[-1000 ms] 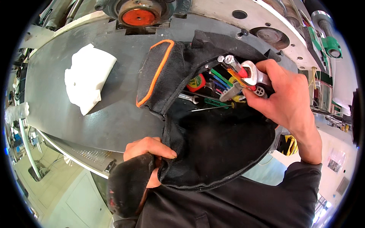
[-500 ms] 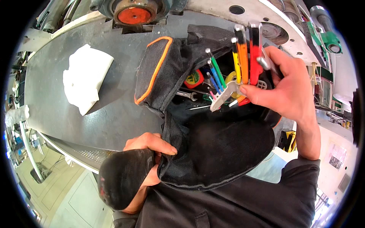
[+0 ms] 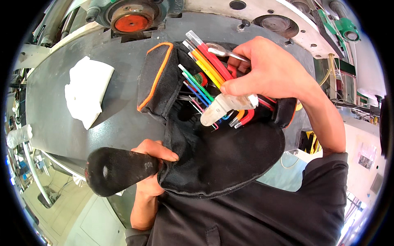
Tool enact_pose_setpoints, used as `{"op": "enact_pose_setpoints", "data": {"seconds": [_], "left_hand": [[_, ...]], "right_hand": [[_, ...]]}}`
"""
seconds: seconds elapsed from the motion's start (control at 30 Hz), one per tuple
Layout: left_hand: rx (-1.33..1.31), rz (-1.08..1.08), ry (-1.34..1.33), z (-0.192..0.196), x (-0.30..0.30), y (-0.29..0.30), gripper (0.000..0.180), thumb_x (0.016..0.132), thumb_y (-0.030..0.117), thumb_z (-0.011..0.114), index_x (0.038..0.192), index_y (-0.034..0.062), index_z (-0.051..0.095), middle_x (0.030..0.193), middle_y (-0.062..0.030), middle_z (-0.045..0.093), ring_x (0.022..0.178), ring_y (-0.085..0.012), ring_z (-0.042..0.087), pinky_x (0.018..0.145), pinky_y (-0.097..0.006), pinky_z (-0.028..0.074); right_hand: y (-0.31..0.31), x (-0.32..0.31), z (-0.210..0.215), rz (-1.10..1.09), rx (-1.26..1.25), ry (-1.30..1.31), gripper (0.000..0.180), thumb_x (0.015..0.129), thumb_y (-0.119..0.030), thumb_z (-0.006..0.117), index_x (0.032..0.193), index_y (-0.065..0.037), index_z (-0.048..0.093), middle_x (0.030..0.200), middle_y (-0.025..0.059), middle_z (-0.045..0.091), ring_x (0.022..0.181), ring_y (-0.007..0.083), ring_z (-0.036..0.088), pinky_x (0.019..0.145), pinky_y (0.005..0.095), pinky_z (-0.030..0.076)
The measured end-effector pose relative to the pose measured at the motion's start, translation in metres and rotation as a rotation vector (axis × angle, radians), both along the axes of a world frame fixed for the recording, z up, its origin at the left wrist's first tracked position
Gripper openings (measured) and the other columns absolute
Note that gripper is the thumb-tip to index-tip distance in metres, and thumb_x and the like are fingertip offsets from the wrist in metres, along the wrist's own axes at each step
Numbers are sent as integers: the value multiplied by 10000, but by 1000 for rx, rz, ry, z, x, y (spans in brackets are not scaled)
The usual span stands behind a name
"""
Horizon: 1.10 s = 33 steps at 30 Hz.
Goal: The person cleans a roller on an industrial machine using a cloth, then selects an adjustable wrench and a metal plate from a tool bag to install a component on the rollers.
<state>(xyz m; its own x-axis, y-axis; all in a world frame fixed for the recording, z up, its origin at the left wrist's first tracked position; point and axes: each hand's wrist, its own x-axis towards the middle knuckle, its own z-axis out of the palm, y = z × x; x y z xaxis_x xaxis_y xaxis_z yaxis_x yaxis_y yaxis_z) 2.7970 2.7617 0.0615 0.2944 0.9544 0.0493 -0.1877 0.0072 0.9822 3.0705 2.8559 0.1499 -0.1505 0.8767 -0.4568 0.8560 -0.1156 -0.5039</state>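
Note:
In my right hand [image 3: 271, 69] is a hex key set [image 3: 215, 110], its coloured keys fanned from a pale holder and tilted to the left over the bag's opening. A silver metal tool [image 3: 221, 51], perhaps a spanner, sticks out beside my right fingers. The black fabric tool bag [image 3: 156, 88] with orange trim lies open, its lid [image 3: 230, 164] folded toward me. My left hand [image 3: 152, 158] is closed around a thick black handle [image 3: 119, 170], with fingers against the lid's edge; its far end is hidden. Inside the bag, a red tape measure [image 3: 201, 78] is partly covered.
A crumpled white cloth or paper [image 3: 88, 90] lies on the grey metal table [image 3: 45, 106] to the left. Machine parts with an orange-red round face [image 3: 132, 23] stand at the far edge. A small black knob [image 3: 244, 23] sits behind the bag.
The hex key set has tipped from nearly upright to leaning left and sits lower over the bag. The black handle in my left hand has swung to point left.

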Motion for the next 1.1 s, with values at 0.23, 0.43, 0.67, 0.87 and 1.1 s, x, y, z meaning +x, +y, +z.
{"op": "enact_pose_setpoints", "data": {"seconds": [0.23,0.43,0.67,0.87,1.1], "left_hand": [[21,8,21,-5,0,-1,139,688,-3,687,778,19,584,652,-39,586,523,-67,427,501,-214,310],[-26,6,22,-2,-2,-1,174,659,44,723,773,27,593,628,-33,582,504,-61,416,478,-215,299],[22,-75,133,2,-3,1,177,641,88,732,765,31,619,572,-2,535,492,-65,432,457,-222,300],[-60,-80,101,6,-6,1,208,621,100,721,783,15,622,600,-15,544,515,-77,442,483,-217,306],[17,-82,93,-2,-3,1,154,607,-8,619,759,10,633,606,-43,572,483,-90,426,460,-225,308]], "right_hand": [[4,5,-5,-19,-18,35,433,614,-344,727,770,52,652,589,96,561,555,168,541,541,314,436],[-1,5,-4,17,20,51,368,634,-291,754,752,33,627,584,65,551,544,116,493,516,294,409],[-54,-13,-22,500,196,-145,372,712,-362,719,776,-16,596,653,147,608,612,350,610,578,414,505],[-29,10,-15,487,-78,-45,296,755,-259,623,924,-19,662,656,179,607,658,373,609,602,437,491],[-22,31,3,278,377,-550,228,772,-245,670,852,-46,593,730,154,635,731,350,633,644,446,501]]}}
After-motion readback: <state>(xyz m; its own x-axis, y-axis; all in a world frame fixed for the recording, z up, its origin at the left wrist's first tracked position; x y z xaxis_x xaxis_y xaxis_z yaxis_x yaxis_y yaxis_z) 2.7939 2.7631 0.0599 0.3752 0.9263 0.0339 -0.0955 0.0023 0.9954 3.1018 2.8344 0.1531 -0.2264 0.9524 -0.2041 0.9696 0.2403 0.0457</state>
